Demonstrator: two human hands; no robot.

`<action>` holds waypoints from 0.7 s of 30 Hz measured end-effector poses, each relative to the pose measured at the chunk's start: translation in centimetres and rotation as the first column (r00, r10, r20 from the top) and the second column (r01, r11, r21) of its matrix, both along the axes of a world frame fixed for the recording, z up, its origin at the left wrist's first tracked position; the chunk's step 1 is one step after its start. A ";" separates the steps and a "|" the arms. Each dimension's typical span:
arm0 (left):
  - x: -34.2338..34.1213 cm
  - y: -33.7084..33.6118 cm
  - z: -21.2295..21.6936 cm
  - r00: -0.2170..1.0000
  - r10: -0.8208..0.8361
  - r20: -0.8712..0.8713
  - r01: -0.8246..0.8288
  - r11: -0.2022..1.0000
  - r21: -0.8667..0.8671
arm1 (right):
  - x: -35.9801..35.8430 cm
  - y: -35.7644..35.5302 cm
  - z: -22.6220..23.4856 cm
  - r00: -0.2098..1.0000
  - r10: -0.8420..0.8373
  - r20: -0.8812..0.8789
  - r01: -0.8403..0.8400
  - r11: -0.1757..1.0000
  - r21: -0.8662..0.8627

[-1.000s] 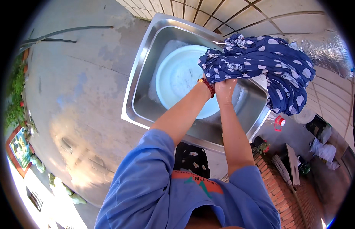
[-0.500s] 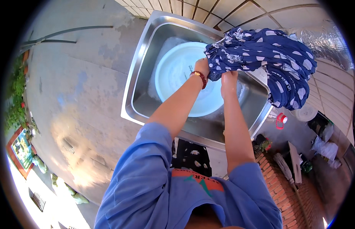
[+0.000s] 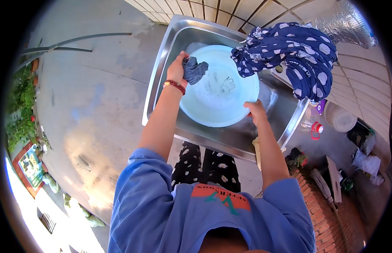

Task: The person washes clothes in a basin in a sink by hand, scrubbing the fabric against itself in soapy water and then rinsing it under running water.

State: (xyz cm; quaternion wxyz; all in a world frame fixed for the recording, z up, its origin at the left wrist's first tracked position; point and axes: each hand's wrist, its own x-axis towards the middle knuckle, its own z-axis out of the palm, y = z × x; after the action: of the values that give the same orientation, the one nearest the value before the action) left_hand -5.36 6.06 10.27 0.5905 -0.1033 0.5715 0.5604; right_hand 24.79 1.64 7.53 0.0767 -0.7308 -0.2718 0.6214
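Note:
My left hand [image 3: 176,72], with a red beaded bracelet at the wrist, is closed on a small crumpled dark grey cloth [image 3: 195,70] over the left side of a pale blue basin [image 3: 219,111]. Its exact kind I cannot make out. The fingers of my right hand [image 3: 256,111] grip the basin's right rim. Inside the basin is a little cloudy, sudsy water. It sits in a stainless steel sink [image 3: 156,80]. A bunched navy garment with white spots [image 3: 303,55] lies over the sink's far right corner, touching neither hand.
A tiled wall [image 3: 229,9] rises behind the sink, with a foil-wrapped pipe [image 3: 346,27] at right. On the floor to the right stand a clear bottle with a red cap [image 3: 317,128], a white tub [image 3: 341,116] and a broom [image 3: 322,185] by a low brick wall [image 3: 316,211].
Both hands have let go of the spotted garment, which now rests at the sink corner. My left hand has moved left and holds the grey cloth; my right has come down to the basin rim.

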 end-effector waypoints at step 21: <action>-4.3 -5.5 6.8 0.917 -0.294 -0.268 0.262 0.954 -0.148 | -0.9 -3.4 -1.6 0.886 -0.339 -0.317 0.375 0.925 0.060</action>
State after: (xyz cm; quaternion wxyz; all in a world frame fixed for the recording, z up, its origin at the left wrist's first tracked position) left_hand -9.64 0.59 17.03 0.5685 0.0294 0.6896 0.4476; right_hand 23.93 -1.77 5.97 0.2740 -0.6595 -0.1544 0.6828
